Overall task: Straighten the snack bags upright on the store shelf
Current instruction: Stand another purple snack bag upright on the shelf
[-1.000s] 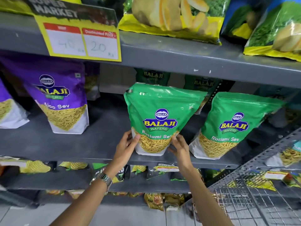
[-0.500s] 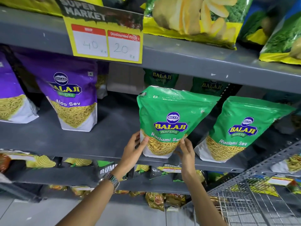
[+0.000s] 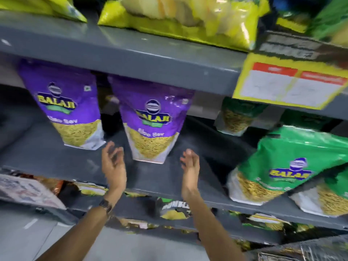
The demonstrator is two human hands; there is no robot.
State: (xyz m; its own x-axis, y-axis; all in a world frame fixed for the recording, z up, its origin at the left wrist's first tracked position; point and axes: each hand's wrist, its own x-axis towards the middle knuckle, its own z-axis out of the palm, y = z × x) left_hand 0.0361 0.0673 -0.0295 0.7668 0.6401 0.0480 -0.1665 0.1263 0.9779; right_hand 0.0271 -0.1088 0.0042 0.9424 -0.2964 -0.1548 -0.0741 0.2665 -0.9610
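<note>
Two purple Balaji Aloo Sev bags stand on the grey middle shelf [image 3: 56, 162]. The right purple bag [image 3: 152, 119] leans slightly, and a second purple bag [image 3: 66, 110] stands to its left. My left hand [image 3: 113, 162] is open just left of the right purple bag's base, not touching it. My right hand [image 3: 190, 166] hovers open to the right of that base, holding nothing. A green Balaji bag [image 3: 288, 166] stands tilted at the right. The picture is blurred by motion.
The upper shelf [image 3: 131, 59] carries yellow chip bags [image 3: 178, 21] and a yellow price card [image 3: 290, 83] on its edge. Another green bag [image 3: 237, 117] sits at the back. The lower shelf holds several small snack packets [image 3: 173, 210].
Both hands have let go of the green bag and shifted left to the right purple bag. The view has swung left, so the green bag now sits at the right.
</note>
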